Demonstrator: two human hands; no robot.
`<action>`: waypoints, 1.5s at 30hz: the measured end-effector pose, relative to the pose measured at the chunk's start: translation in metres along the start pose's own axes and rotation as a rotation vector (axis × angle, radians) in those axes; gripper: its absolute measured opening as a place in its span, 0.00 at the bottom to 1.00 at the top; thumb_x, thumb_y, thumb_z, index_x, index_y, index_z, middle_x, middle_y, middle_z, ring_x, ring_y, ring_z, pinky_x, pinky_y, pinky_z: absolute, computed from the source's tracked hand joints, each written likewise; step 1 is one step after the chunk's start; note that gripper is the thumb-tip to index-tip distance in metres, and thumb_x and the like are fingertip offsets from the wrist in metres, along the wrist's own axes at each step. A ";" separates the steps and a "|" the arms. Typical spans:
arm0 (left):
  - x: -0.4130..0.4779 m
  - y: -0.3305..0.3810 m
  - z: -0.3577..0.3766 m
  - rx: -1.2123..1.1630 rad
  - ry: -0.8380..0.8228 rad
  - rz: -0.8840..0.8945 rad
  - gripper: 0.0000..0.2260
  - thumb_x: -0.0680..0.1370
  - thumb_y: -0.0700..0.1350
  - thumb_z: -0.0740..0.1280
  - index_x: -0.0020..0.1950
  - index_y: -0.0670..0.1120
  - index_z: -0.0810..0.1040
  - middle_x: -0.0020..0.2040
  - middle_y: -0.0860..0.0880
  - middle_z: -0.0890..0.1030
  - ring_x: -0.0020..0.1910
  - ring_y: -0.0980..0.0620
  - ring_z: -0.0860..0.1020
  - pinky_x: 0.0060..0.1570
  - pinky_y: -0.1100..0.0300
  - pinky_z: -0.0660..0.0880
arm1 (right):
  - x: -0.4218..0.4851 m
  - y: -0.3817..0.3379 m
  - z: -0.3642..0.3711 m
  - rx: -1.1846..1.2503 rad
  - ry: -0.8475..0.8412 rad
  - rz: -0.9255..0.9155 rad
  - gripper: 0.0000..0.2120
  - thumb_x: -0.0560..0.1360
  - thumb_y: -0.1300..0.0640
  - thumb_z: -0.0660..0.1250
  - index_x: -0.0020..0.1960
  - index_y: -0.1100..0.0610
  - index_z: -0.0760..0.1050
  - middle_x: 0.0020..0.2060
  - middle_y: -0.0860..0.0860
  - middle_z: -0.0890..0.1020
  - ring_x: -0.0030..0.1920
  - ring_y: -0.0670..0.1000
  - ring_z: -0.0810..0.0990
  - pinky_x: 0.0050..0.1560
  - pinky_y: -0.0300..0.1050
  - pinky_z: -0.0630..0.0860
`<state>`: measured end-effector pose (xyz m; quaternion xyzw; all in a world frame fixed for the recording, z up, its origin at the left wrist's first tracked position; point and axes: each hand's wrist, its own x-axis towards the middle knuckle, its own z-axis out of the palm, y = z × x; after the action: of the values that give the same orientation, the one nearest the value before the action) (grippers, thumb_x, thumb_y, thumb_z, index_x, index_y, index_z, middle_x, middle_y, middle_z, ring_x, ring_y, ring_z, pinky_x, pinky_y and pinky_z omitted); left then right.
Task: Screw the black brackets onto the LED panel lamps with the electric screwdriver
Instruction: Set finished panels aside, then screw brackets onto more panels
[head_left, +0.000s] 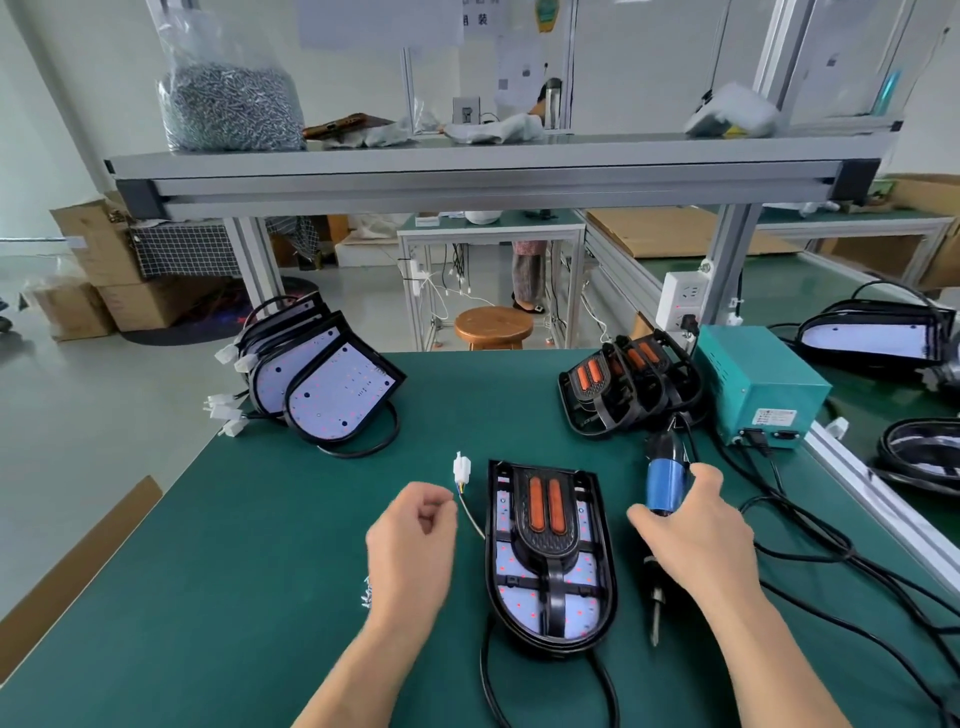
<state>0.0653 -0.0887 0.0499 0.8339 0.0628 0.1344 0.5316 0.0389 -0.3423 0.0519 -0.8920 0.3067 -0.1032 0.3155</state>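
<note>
Lamp: LED panel lamp (511, 569) lies flat on the mat, just left of the gripped tool, with the black bracket (551, 525) seated on top.
Handling: probably light with a stiff shell and a scratchable LED face; steady it by the rim.
Right hand (696, 525): wrapped round the electric screwdriver (665, 483) barrel, bit pointing back under the wrist.
Left hand (410, 540): curled beside the connector lead (461, 467); whether it pinches anything, cannot tell.

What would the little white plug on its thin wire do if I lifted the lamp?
The wire looks thin and curves loosely, so it would probably dangle floppily. The white plug is small plastic, likely light, so it might swing about. The lamp itself looks rigid, with a hard black frame, and should keep its shape.
</note>
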 end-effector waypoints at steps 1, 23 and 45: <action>0.009 0.001 -0.008 0.090 0.025 0.006 0.09 0.76 0.42 0.70 0.39 0.54 0.79 0.34 0.57 0.81 0.36 0.56 0.79 0.36 0.65 0.71 | 0.000 0.002 -0.001 0.081 -0.003 0.024 0.32 0.69 0.47 0.70 0.67 0.53 0.59 0.39 0.49 0.77 0.42 0.57 0.76 0.40 0.50 0.69; 0.033 -0.006 -0.028 0.876 -0.319 0.104 0.06 0.74 0.52 0.70 0.40 0.57 0.74 0.46 0.56 0.72 0.51 0.51 0.67 0.49 0.57 0.62 | 0.008 0.025 -0.022 1.484 -0.153 0.124 0.09 0.80 0.51 0.66 0.53 0.56 0.77 0.33 0.52 0.79 0.26 0.48 0.74 0.26 0.34 0.73; 0.036 -0.002 -0.039 0.625 -0.326 0.128 0.06 0.75 0.42 0.69 0.40 0.52 0.80 0.39 0.57 0.79 0.44 0.51 0.78 0.43 0.57 0.76 | 0.003 0.013 -0.021 1.603 -0.131 0.033 0.11 0.80 0.51 0.66 0.58 0.56 0.76 0.35 0.51 0.76 0.33 0.48 0.74 0.29 0.36 0.70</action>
<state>0.0885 -0.0453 0.0689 0.9690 -0.0372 0.0071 0.2442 0.0273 -0.3624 0.0598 -0.3937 0.1333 -0.2347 0.8787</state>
